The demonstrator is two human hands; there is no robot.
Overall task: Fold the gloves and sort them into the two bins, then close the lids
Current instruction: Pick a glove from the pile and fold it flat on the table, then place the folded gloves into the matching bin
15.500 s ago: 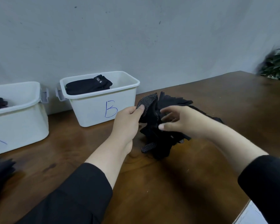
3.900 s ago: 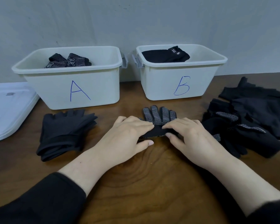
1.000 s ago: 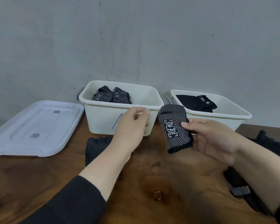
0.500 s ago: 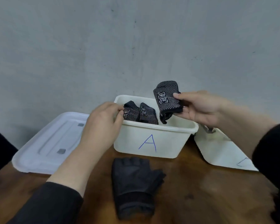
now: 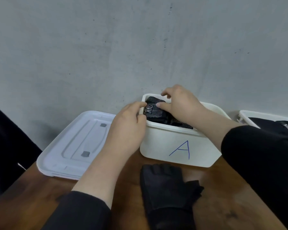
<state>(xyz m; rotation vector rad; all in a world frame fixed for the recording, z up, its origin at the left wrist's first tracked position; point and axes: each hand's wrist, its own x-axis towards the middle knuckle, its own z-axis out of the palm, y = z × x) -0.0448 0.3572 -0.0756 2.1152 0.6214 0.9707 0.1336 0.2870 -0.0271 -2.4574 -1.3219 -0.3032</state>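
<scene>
The folded dotted glove sits inside bin A, my left hand and right hand pinching it with curled fingers, and letting go carelessly could let it spring unfolded.

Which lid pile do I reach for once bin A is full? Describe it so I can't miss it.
Start at bin A, the white tub with a blue A against the grey wall. Left of it, past the left hand, the lids lie flat on the table: a white stack with two grey squares, unlike the black gloves nearby.
</scene>
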